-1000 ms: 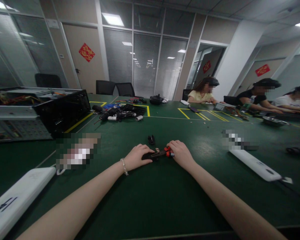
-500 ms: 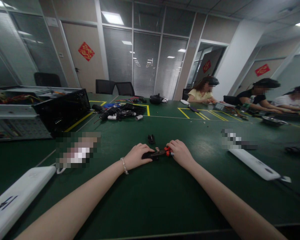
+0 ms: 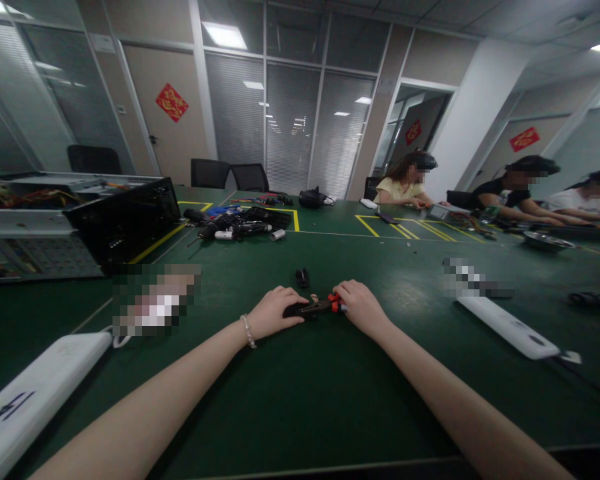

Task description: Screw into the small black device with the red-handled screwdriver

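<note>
Gripping pliers (image 3: 322, 307) inside the desk's near edge (image 3: 355, 459), right hand (image 3: 361, 305) looks mid-job, left hand (image 3: 275, 311) pinching a black piece (image 3: 297, 311), not yet released.

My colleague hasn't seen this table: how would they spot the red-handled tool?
On the green table, find the left hand with a bracelet at its wrist and the right hand opposite. The right hand holds the red-handled tool. Its red colouring sets it apart from the black piece in the left hand.
</note>
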### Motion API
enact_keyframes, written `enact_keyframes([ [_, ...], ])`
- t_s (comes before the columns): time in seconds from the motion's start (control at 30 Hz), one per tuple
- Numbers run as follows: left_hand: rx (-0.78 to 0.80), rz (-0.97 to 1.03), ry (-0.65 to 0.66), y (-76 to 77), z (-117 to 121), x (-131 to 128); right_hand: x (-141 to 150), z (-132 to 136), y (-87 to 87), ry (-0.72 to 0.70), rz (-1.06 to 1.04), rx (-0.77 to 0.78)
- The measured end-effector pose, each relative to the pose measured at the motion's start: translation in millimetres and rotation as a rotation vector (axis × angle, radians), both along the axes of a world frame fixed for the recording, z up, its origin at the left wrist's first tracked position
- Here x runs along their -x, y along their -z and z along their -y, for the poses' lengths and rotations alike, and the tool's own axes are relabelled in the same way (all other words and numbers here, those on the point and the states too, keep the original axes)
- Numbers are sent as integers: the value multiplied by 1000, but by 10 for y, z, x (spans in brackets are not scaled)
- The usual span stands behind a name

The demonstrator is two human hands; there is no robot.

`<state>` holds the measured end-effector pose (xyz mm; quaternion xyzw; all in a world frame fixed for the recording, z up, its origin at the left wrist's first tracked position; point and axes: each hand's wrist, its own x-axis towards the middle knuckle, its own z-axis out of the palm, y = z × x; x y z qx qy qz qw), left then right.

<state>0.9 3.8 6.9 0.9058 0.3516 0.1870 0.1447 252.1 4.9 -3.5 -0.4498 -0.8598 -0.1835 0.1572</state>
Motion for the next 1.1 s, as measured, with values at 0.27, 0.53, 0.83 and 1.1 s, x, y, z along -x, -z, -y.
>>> enact_keyframes([
  [0.27, 1, 8, -5, -1, 0, 7, 17, 40, -60, 15, -19, 49],
  [0.53, -38, 17, -6, 25, -13, 6, 10, 48, -38, 15, 5, 0],
  [0.83, -16, 38, -15, 21, -9, 5, 16, 73, -52, 16, 9, -8],
  [1.1, 1, 28, -30, 3, -1, 2, 25, 90, -79, 28, 4, 32],
])
